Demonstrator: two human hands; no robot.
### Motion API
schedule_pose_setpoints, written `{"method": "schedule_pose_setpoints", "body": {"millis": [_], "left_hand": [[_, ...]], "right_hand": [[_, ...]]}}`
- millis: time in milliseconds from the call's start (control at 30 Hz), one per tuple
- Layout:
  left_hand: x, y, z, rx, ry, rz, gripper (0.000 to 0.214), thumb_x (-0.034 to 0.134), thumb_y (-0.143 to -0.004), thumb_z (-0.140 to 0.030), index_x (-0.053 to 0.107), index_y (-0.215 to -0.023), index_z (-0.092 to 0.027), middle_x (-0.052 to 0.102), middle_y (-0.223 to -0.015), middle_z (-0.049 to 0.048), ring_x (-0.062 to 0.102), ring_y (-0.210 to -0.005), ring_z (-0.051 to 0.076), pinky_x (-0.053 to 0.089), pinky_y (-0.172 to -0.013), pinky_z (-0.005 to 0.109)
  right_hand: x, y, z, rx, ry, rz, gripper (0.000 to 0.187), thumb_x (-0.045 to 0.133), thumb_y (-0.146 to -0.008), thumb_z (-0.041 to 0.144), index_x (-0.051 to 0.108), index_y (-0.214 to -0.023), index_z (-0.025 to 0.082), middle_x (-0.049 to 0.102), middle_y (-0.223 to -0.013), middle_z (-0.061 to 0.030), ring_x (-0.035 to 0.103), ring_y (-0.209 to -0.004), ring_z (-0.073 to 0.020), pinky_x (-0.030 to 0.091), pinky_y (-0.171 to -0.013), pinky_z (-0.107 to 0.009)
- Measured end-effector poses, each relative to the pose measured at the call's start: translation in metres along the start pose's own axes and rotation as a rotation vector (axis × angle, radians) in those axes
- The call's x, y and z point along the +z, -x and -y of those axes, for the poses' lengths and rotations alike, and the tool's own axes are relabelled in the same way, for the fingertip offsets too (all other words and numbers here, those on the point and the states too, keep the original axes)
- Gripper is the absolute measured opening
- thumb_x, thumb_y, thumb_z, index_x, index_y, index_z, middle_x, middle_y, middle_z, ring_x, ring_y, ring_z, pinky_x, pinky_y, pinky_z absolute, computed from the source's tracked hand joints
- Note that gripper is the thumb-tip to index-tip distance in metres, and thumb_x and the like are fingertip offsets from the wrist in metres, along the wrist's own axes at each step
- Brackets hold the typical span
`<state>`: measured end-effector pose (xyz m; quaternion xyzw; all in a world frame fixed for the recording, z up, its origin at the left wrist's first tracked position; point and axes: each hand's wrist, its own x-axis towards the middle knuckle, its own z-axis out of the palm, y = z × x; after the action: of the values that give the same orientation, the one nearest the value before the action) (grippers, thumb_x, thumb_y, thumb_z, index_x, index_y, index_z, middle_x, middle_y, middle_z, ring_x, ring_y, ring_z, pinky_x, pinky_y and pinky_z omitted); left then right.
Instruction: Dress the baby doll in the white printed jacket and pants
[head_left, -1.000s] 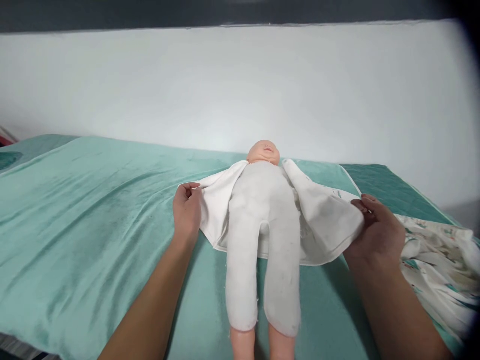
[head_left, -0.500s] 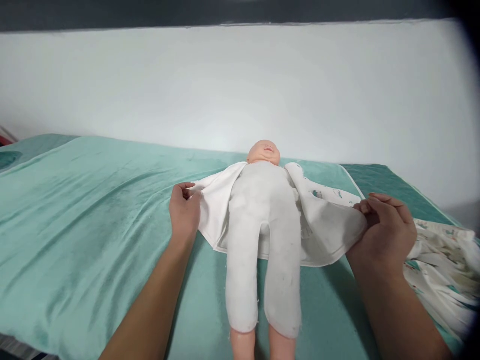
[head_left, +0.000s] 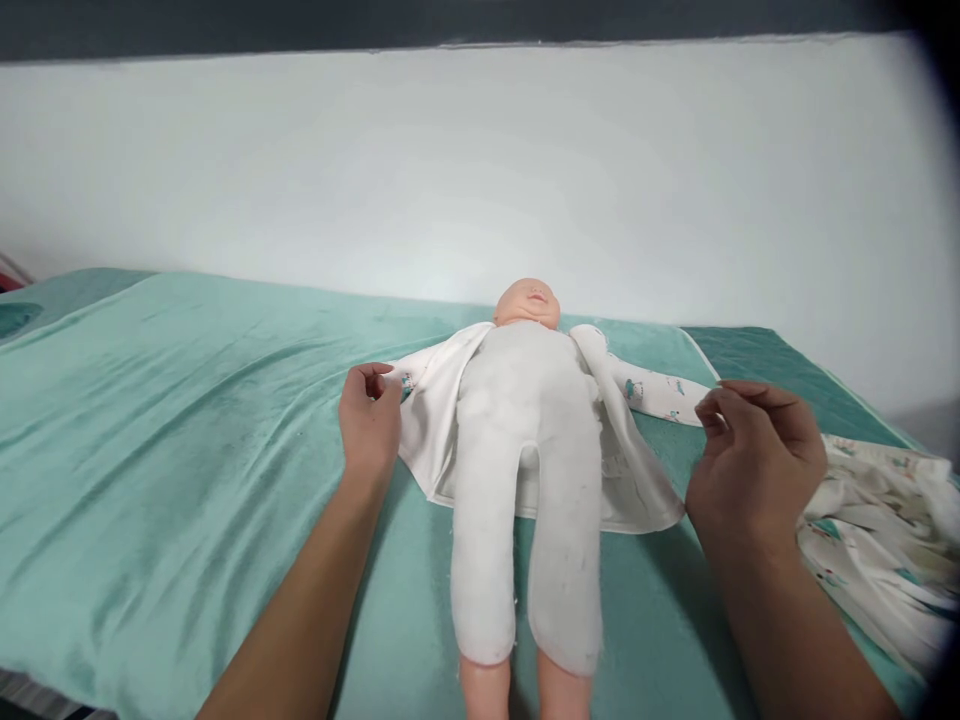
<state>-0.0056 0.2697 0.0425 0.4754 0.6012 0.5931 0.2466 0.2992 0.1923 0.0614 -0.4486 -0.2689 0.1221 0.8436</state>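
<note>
A baby doll [head_left: 529, 440] with a white cloth body lies on its back on a teal blanket [head_left: 187, 420], head towards the wall. An open white garment [head_left: 431, 420] is spread under it. My left hand [head_left: 367, 425] rests beside the doll's left side, fingers curled on the garment's left edge. My right hand [head_left: 754, 455] is at the doll's other side, fingers pinched at the end of the garment's printed sleeve [head_left: 660, 392], which lies stretched out to the right. The right front flap [head_left: 637, 480] lies flat beside the doll's hip.
A crumpled white cloth with a teal print [head_left: 877, 530] lies at the right edge of the bed. A white wall [head_left: 480, 180] runs close behind the doll's head. The blanket stretches wide to the left.
My right hand has let the garment's right flap drop flat and now pinches the printed sleeve, drawn out to the right. The left hand has barely shifted.
</note>
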Motion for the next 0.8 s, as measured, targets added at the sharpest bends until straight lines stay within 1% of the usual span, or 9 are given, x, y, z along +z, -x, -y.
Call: {"method": "schedule_pose_setpoints", "body": {"millis": [67, 167, 267, 367, 467, 533, 600, 733, 800], "left_hand": [[0.001, 0.001, 0.000, -0.004, 0.023, 0.031, 0.017, 0.064, -0.077, -0.027, 0.064, -0.093, -0.023, 0.048, -0.073, -0.0034, 0.044, -0.068, 0.012, 0.036, -0.062, 0.024], [0.004, 0.006, -0.002, 0.000, 0.050, 0.104, 0.015, 0.064, -0.078, -0.030, 0.064, -0.092, -0.023, 0.047, -0.070, -0.0035, 0.045, -0.066, 0.012, 0.037, -0.063, 0.025], [0.008, 0.014, -0.007, 0.026, 0.061, 0.197, 0.015, 0.062, -0.080, -0.033, 0.064, -0.091, -0.023, 0.051, -0.071, -0.0031, 0.046, -0.064, 0.012, 0.038, -0.064, 0.026], [0.011, 0.021, -0.011, 0.071, 0.064, 0.279, 0.015, 0.061, -0.081, -0.032, 0.065, -0.091, -0.023, 0.054, -0.071, -0.0027, 0.047, -0.065, 0.013, 0.038, -0.065, 0.026], [0.009, 0.029, -0.011, 0.131, 0.024, 0.343, 0.017, 0.059, -0.083, -0.033, 0.066, -0.094, -0.022, 0.058, -0.075, -0.0016, 0.050, -0.069, 0.013, 0.039, -0.068, 0.026], [0.003, 0.039, -0.009, 0.152, -0.018, 0.351, 0.019, 0.057, -0.085, -0.035, 0.066, -0.095, -0.021, 0.060, -0.077, -0.0010, 0.052, -0.070, 0.014, 0.040, -0.068, 0.026], [-0.010, 0.053, -0.007, 0.150, -0.051, 0.351, 0.022, 0.055, -0.087, -0.037, 0.065, -0.096, -0.021, 0.059, -0.073, -0.0019, 0.051, -0.066, 0.013, 0.040, -0.067, 0.026], [-0.046, 0.090, -0.002, 0.102, -0.065, 0.412, 0.026, 0.054, -0.089, -0.040, 0.065, -0.098, -0.019, 0.058, -0.071, -0.0024, 0.051, -0.065, 0.013, 0.041, -0.065, 0.025], [-0.062, 0.112, -0.002, 0.076, -0.060, 0.451, 0.027, 0.053, -0.090, -0.040, 0.065, -0.100, -0.019, 0.061, -0.077, -0.0008, 0.054, -0.070, 0.014, 0.043, -0.067, 0.026]], "right_hand": [[0.002, 0.005, 0.000, 0.017, 0.076, 0.073, 0.010, 0.071, -0.071, 0.015, 0.068, -0.080, 0.016, 0.065, -0.076, 0.0007, 0.061, -0.075, -0.0122, 0.048, -0.080, -0.029], [0.002, 0.012, -0.003, 0.087, 0.263, 0.304, 0.014, 0.069, -0.079, 0.024, 0.071, -0.092, 0.018, 0.072, -0.093, -0.0032, 0.065, -0.093, -0.0163, 0.046, -0.092, -0.033], [-0.001, 0.015, -0.010, 0.165, 0.394, 0.508, 0.020, 0.067, -0.084, 0.032, 0.071, -0.101, 0.022, 0.071, -0.108, -0.0035, 0.063, -0.103, -0.0178, 0.045, -0.095, -0.036], [-0.005, 0.019, -0.019, 0.246, 0.406, 0.612, 0.027, 0.068, -0.083, 0.036, 0.069, -0.106, 0.022, 0.071, -0.107, -0.0029, 0.063, -0.099, -0.0182, 0.047, -0.091, -0.037], [-0.021, 0.025, -0.019, 0.265, 0.404, 0.633, 0.031, 0.066, -0.085, 0.040, 0.066, -0.110, 0.021, 0.070, -0.111, -0.0049, 0.063, -0.103, -0.0194, 0.047, -0.093, -0.038], [-0.041, 0.030, -0.013, 0.198, 0.490, 0.593, 0.033, 0.062, -0.088, 0.042, 0.065, -0.113, 0.021, 0.068, -0.117, -0.0073, 0.062, -0.106, -0.0210, 0.047, -0.095, -0.040], [-0.072, 0.033, -0.003, 0.065, 0.651, 0.573, 0.034, 0.058, -0.090, 0.043, 0.064, -0.116, 0.021, 0.066, -0.121, -0.0094, 0.062, -0.106, -0.0231, 0.048, -0.096, -0.044], [-0.141, 0.021, 0.017, -0.428, 1.009, 0.720, 0.031, 0.054, -0.091, 0.033, 0.061, -0.117, 0.018, 0.064, -0.127, -0.0137, 0.054, -0.123, -0.0300, 0.039, -0.108, -0.051], [-0.166, 0.004, 0.027, -0.572, 1.164, 0.742, 0.035, 0.053, -0.090, 0.031, 0.059, -0.121, 0.016, 0.059, -0.134, -0.0176, 0.050, -0.128, -0.0337, 0.037, -0.109, -0.054]]}}
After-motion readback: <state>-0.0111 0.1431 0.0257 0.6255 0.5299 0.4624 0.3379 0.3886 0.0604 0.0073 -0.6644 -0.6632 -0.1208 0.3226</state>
